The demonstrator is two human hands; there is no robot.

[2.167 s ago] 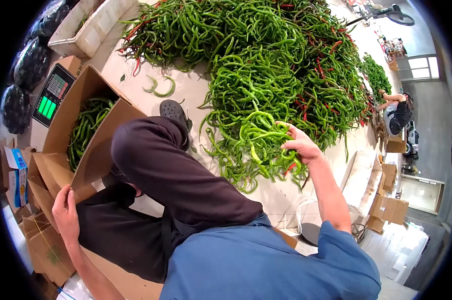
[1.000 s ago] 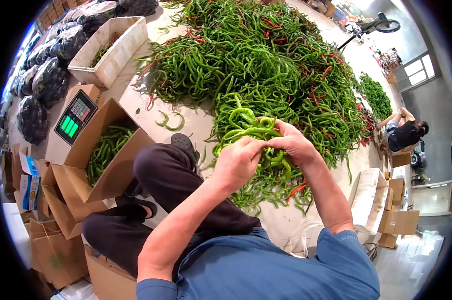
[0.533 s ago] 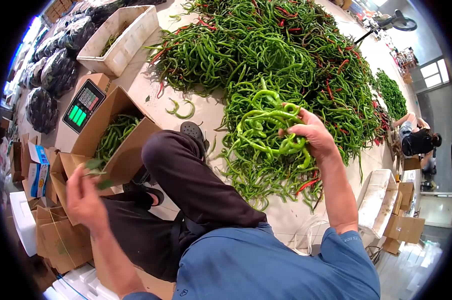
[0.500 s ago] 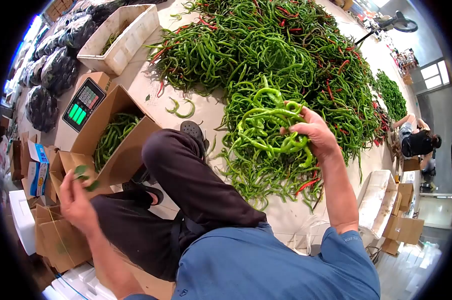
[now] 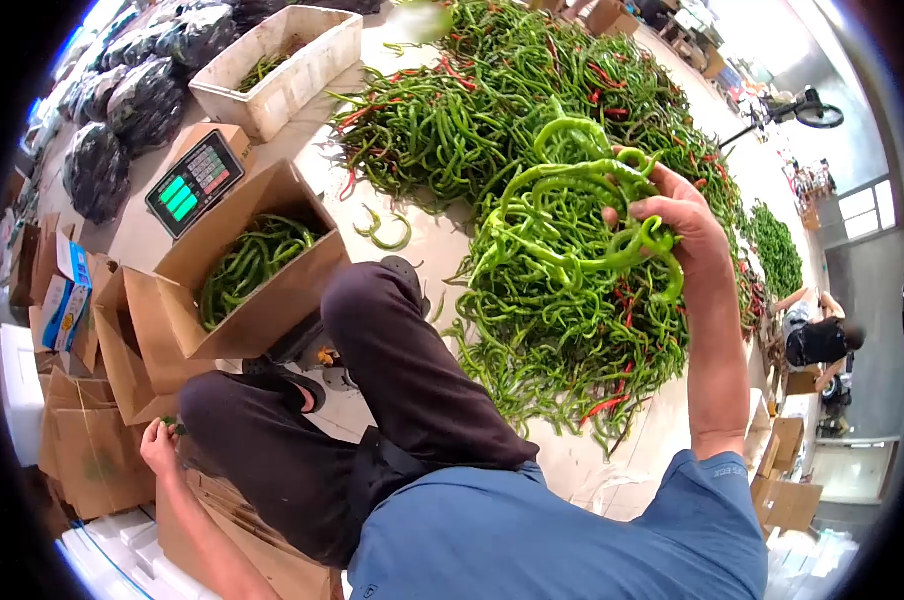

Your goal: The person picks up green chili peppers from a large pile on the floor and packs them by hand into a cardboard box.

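My right hand (image 5: 682, 215) is closed around a bunch of long curly green chili peppers (image 5: 572, 185), raised above the near side of a big pepper heap (image 5: 402, 150). Low at the left, beside my knee, my left hand (image 5: 159, 447) pinches a small dark green leaf (image 5: 175, 428), mostly hidden by the fingers. An open cardboard box (image 5: 272, 290) stands in front of my legs with green chili peppers (image 5: 257, 260) inside. A couple of loose peppers (image 5: 387, 232) lie on the floor between box and heap.
A lit scale display (image 5: 194, 185) stands behind the box. Beyond it are a white foam crate (image 5: 272, 75) and black plastic bags (image 5: 150, 105). Empty cartons (image 5: 97, 450) crowd my left. Another person (image 5: 817, 340) sits far right, near a smaller green heap (image 5: 775, 250).
My left hand has moved down and back, away from the box, with the leaf. My right hand has lifted the pepper bunch slightly. The view has shifted a little.
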